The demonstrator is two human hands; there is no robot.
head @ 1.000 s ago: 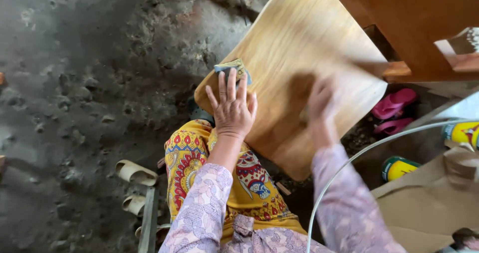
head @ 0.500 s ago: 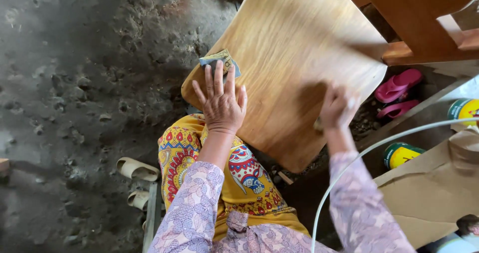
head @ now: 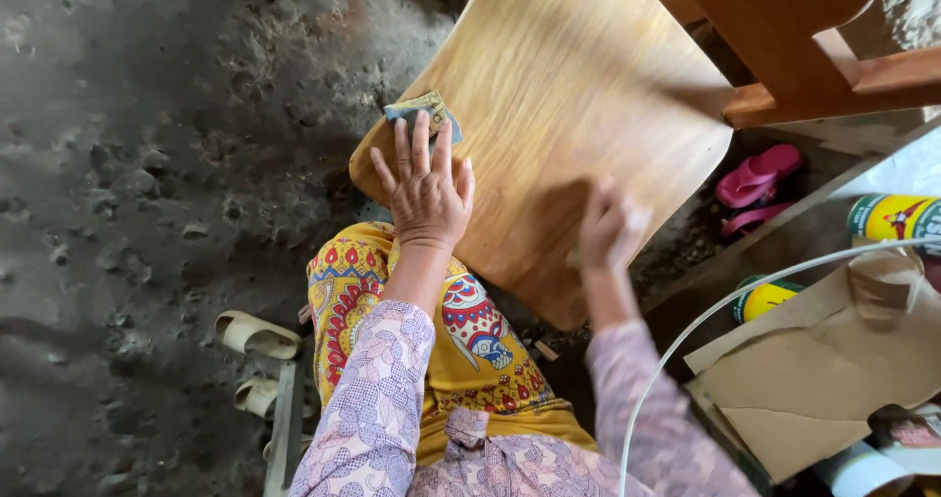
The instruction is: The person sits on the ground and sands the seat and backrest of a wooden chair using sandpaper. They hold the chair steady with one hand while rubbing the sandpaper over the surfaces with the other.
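Nearest the camera, the right hand, blurred so its grip cannot be told, rests on the curved wooden seat panel propped over the lap, while farther out the left hand presses flat, fingers spread, on a folded sandpaper piece at the panel's left edge.

You look down on a rough, pitted grey concrete floor. Pink sandals lie under a wooden frame. Torn cardboard and yellow cans sit nearby, right. Daylight, soft shadows.
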